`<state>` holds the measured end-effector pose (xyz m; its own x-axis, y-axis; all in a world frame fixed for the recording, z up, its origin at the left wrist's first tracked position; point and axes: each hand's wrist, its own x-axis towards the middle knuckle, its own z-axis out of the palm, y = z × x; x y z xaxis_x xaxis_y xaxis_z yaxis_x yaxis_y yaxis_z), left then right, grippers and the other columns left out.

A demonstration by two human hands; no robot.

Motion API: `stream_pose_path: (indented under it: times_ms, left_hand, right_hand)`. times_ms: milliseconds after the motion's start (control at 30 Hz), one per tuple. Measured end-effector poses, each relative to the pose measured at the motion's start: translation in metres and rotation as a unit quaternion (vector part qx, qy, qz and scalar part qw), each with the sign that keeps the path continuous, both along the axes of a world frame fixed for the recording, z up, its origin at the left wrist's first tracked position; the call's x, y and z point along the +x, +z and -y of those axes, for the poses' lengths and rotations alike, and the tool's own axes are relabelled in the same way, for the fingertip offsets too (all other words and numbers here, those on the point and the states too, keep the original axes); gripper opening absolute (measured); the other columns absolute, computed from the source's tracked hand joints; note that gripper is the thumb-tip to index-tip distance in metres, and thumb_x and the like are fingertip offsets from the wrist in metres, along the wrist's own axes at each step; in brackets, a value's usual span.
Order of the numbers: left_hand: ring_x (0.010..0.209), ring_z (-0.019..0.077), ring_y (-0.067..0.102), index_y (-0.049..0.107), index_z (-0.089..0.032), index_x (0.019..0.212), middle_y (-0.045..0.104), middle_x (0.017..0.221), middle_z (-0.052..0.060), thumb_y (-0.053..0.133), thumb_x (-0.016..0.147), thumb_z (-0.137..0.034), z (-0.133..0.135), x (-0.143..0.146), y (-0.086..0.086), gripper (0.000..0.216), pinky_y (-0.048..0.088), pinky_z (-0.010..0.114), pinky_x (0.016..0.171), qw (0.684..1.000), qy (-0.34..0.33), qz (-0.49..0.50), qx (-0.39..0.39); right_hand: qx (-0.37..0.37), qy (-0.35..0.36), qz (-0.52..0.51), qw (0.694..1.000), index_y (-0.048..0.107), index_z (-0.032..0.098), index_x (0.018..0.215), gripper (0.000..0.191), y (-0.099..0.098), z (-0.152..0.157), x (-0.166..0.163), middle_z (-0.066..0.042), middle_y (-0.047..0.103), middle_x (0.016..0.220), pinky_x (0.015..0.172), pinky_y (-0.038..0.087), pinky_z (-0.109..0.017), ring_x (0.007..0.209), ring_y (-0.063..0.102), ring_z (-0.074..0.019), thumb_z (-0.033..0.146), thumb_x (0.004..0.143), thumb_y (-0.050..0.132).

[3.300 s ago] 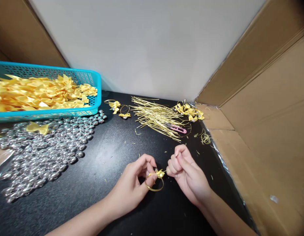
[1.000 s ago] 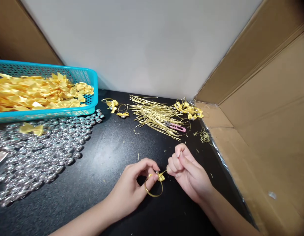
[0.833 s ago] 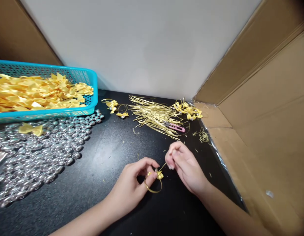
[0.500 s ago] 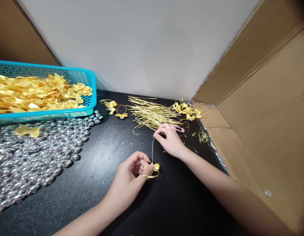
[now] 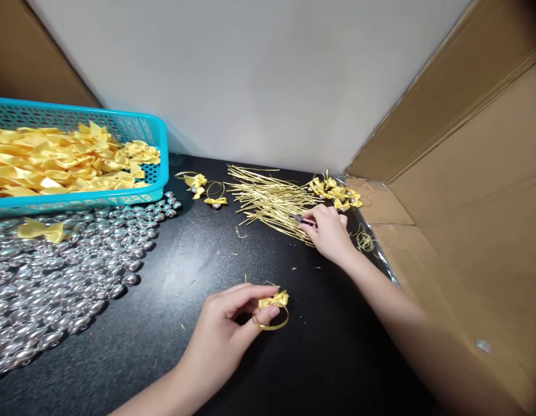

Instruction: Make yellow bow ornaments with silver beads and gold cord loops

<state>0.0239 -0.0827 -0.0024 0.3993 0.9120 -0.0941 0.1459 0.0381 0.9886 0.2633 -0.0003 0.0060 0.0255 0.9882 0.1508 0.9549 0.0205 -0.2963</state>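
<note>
Between the thumb and fingers of my left hand [image 5: 233,323] is a gold ring with a yellow bow [image 5: 277,300] on it. The ring's loop hangs below the bow, round my thumb tip. A thin end of gold cord shows just above my index finger. My right hand [image 5: 331,231] is closed on pink-handled thread snips [image 5: 309,222] at the right end of a pile of gold cord pieces [image 5: 272,199]. The snips' dark metal tip points left over the cords; most of the handle is hidden by my fingers.
A blue basket [image 5: 163,150] of yellow ribbon bows stands at the left. Silver beads [image 5: 77,277] spread before it, with one loose bow [image 5: 42,230] on top. Two bow rings [image 5: 215,201] lie mid-back; more bow rings [image 5: 337,192] and a cord tangle [image 5: 364,240] lie at right, beside cardboard.
My right hand has let go of the upright cord end, moved right and closed on the snips. My left hand has turned the bow ring, its index finger now lying along the top.
</note>
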Motion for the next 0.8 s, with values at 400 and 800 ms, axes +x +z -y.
stream_pose_path:
  times_ms: [400, 800]
  left_hand:
    - [0.068, 0.0161, 0.072, 0.076, -0.027, 0.096, 0.078, 0.081, 0.0, 0.071, 0.079, -0.023, 0.002, 0.0, 0.003, 0.018, 0.054, 0.021, 0.06, 0.998, 0.007, -0.017, 0.067]
    - [0.068, 0.0157, 0.073, 0.074, -0.026, 0.094, 0.079, 0.083, -0.001, 0.069, 0.078, -0.018, 0.003, 0.001, 0.005, 0.018, 0.056, 0.02, 0.061, 0.994, 0.043, -0.026, 0.097]
  right_hand:
    - [0.107, 0.0, -0.137, 0.985, 0.045, 0.022, 0.078, 0.015, 0.011, 0.007, 0.005, -0.006, 0.066, 0.09, 0.079, 0.039, -0.038, 0.089, 0.059, -0.025, 0.024, 0.087, 0.057]
    - [-0.171, 0.147, -0.248, 0.942, 0.042, 0.025, 0.09, 0.009, 0.057, 0.102, -0.043, 0.006, 0.046, 0.06, 0.051, 0.026, -0.025, 0.047, 0.038, -0.0123, 0.03, 0.093, 0.049]
